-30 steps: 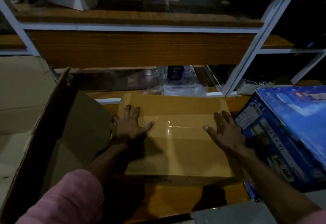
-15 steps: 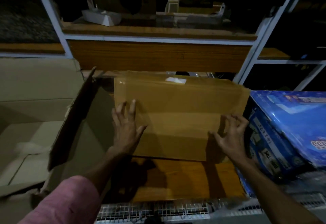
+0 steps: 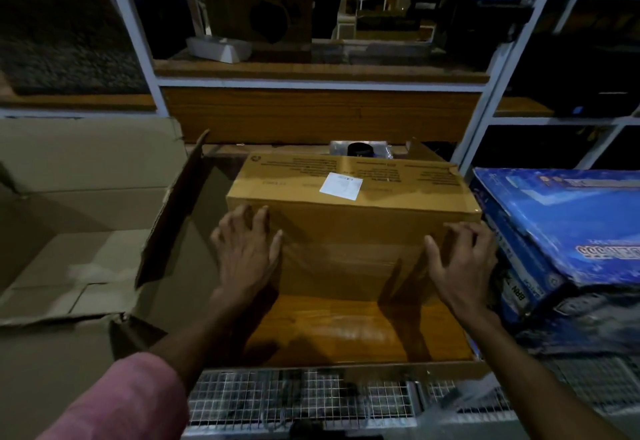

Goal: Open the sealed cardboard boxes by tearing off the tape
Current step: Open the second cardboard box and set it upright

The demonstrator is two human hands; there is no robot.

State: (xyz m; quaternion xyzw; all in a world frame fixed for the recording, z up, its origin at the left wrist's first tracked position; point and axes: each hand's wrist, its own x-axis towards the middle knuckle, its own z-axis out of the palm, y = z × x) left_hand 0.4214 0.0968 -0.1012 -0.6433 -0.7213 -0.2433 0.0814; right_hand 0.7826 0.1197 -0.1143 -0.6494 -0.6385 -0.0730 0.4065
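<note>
Between both hands, the box (image 3: 349,228)

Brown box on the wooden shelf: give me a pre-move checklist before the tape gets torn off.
1. Brown box resting on the wooden shelf: ok.
2. Left hand flat on the near face: ok.
3. Right hand on the near right corner: ok.
4. Tape band visible between the hands: ok.
5. Loose tape end to pinch: cannot tell.
6. Side clearance: not ok, blue box crowds the right, open cardboard box the left.
</note>
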